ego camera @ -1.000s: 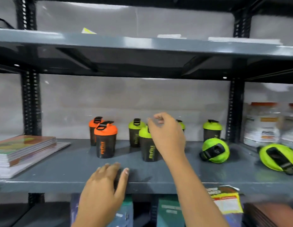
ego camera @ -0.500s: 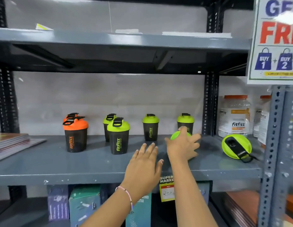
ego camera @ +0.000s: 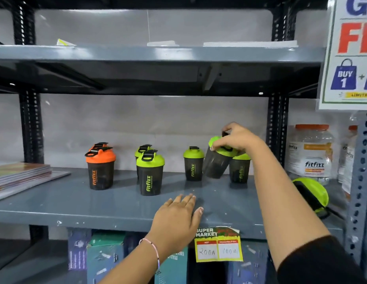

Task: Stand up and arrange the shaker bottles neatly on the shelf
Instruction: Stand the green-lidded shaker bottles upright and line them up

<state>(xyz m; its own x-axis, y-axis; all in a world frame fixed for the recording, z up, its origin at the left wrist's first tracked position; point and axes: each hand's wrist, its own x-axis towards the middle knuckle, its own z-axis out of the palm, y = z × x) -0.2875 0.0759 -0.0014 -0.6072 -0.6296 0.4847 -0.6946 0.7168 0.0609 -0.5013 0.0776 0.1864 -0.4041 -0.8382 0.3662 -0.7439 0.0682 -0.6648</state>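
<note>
The right hand (ego camera: 236, 140) is gripping a tilted green-lidded bottle (ego camera: 216, 160) by its lid; the left hand (ego camera: 178, 220) is lying spread flat on the shelf (ego camera: 76, 203). Upright bottles (ego camera: 150, 175) are reading "fitfizz".

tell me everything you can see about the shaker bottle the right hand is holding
The tilted shaker bottle has a dark, smoky translucent body and a lime-green lid with a black flip cap and loop. It leans to the right, base toward the shelf, not yet upright. The right hand grips it by the lid from above. It sits between two upright green-lidded shakers, partly covering the one behind it. No logo shows on the side facing the camera.
</note>
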